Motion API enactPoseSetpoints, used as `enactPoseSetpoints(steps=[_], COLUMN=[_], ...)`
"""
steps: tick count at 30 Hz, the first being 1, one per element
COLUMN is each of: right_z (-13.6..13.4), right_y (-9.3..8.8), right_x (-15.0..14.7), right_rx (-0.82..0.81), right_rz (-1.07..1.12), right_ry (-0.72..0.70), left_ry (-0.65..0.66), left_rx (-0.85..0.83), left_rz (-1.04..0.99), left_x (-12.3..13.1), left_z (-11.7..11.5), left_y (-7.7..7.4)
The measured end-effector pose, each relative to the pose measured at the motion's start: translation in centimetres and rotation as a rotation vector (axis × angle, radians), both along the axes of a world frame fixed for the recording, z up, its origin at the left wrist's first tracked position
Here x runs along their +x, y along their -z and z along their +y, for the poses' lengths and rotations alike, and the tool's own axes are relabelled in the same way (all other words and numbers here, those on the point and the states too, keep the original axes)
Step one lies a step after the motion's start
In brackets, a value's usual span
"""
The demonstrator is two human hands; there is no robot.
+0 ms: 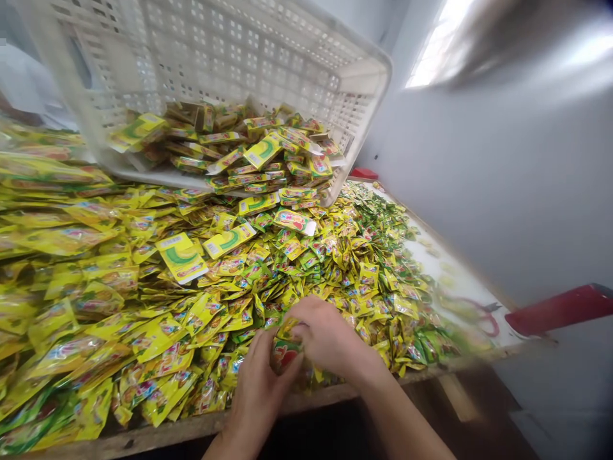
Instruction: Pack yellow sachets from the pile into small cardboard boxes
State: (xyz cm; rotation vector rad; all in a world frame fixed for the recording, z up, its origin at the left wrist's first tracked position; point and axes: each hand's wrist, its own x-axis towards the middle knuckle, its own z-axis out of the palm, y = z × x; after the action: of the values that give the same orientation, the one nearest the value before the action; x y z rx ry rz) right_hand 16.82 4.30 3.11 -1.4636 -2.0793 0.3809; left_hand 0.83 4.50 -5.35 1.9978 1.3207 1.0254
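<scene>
My left hand (258, 380) is closed around a small carton (283, 355) with green and red print, near the table's front edge. Bent over the carton's upper end is my right hand (328, 335), its fingers pinching a yellow sachet (287, 329) at the opening. Fingers partly cover both, so how far the sachet sits inside is hidden. All around lies a deep heap of yellow and green sachets (158, 335). Several flat yellow cartons, one of them a carton with a green curve (181, 257), rest on the heap beyond my hands.
A white perforated plastic crate (201, 48) lies tipped toward me, with many small cartons (263, 150) spilling out. At right are a red cylindrical object (560, 310), a pink loop (489, 322) and the wall (527, 191). White cloth (33, 86), perhaps a person's clothing, shows far left.
</scene>
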Motion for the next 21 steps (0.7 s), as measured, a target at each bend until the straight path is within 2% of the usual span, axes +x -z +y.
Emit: enactPoseSetpoints(steps=[3,6,9,12,17,21], right_z=[0.4,0.5,0.3,0.0,-0.6,-0.9], right_y=[0.5,1.8,3.4,4.2,2.9,2.1], right_x=[-0.4,-0.9,-1.3,-1.5,-0.8,-0.5], right_rx=[0.054,0.102,0.178,0.200,0.024,0.089], right_rz=[0.024,0.112,0.163,0.147,0.202,0.157], right_ry=[-0.005,0.022,0.076,0.063,0.030,0.006], left_ry=[0.058,0.159,0.227,0.243,0.280,0.284], left_rx=[-0.165,-0.332,-0.433,-0.509,-0.624,-0.606], left_rz=[-0.117,-0.286,-0.438,-0.537,-0.618,-0.587], left_x=[-0.3,-0.9,-1.4,-1.5,-1.7,-2.0], left_z=[0.0,0.2,0.4,0.5,0.4,0.4], left_y=[-0.3,-0.5,-0.6,-0.7,-1.1,-0.8])
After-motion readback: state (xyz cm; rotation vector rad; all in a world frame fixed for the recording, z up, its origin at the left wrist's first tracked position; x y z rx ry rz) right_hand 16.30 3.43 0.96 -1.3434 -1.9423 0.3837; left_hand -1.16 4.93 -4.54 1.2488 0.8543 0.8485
